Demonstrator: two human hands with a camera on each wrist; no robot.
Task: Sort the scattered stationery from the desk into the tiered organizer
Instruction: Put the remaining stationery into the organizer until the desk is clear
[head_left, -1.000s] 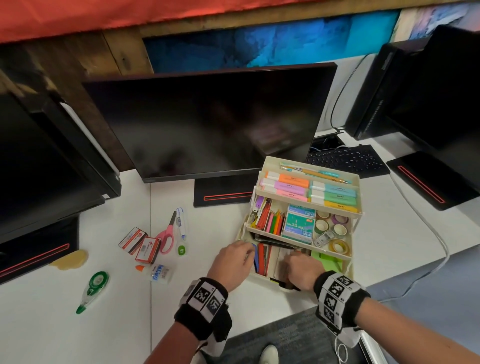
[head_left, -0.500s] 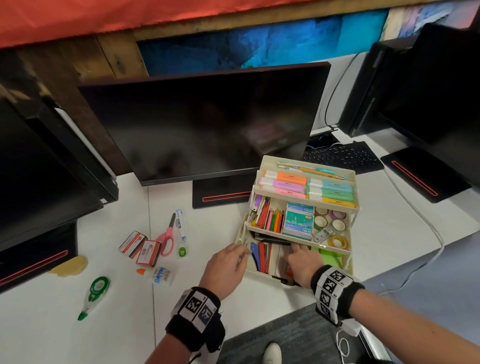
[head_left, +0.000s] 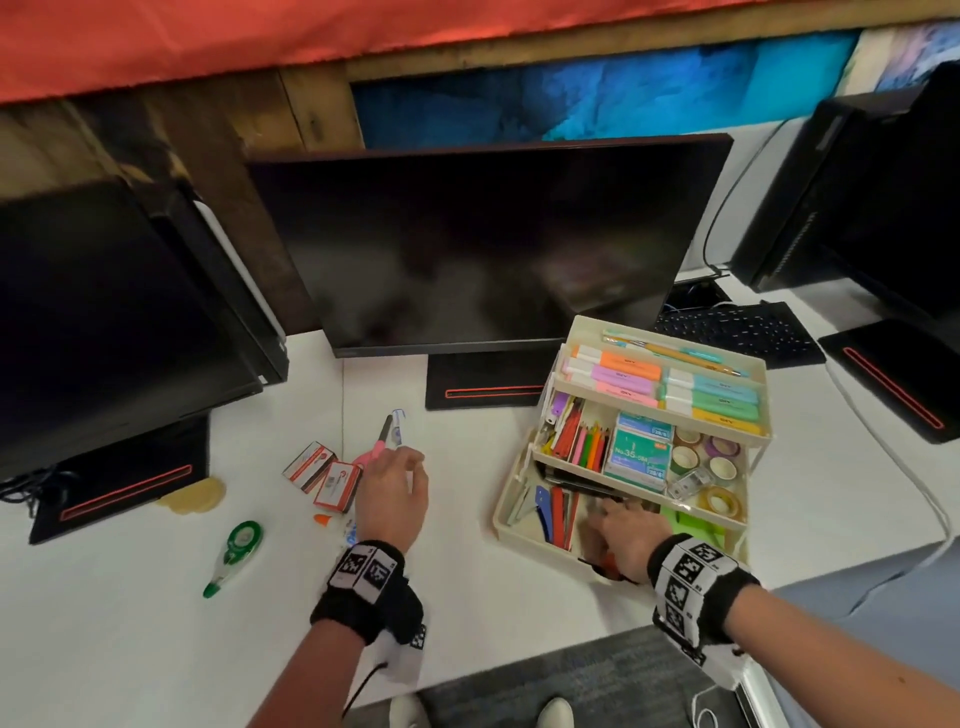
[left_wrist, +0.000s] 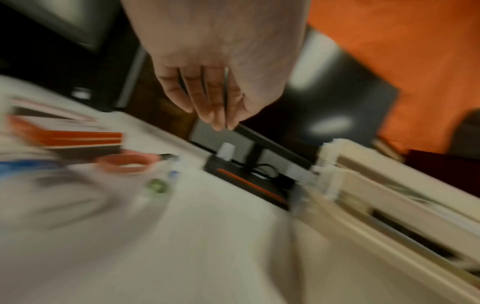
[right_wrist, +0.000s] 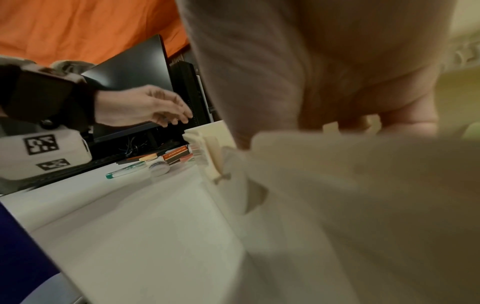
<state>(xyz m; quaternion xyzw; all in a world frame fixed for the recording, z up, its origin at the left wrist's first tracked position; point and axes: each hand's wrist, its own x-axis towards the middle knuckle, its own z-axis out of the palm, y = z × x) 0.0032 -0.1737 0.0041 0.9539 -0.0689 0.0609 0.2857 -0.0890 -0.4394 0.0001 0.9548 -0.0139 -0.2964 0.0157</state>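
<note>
Currently: left hand loose-fingered, empty, above scissors; right hand in organizer bottom tier, grip unclear. Step: fetching. Next: likely pinch 1 item.

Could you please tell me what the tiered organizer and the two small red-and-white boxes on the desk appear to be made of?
The tiered organizer looks like moulded plastic: uniform matte cream, thin walls, moulded side hinges. The two small boxes look like printed cardboard, with sharp folded edges and red-and-white printing, though that is uncertain at this size.
</note>
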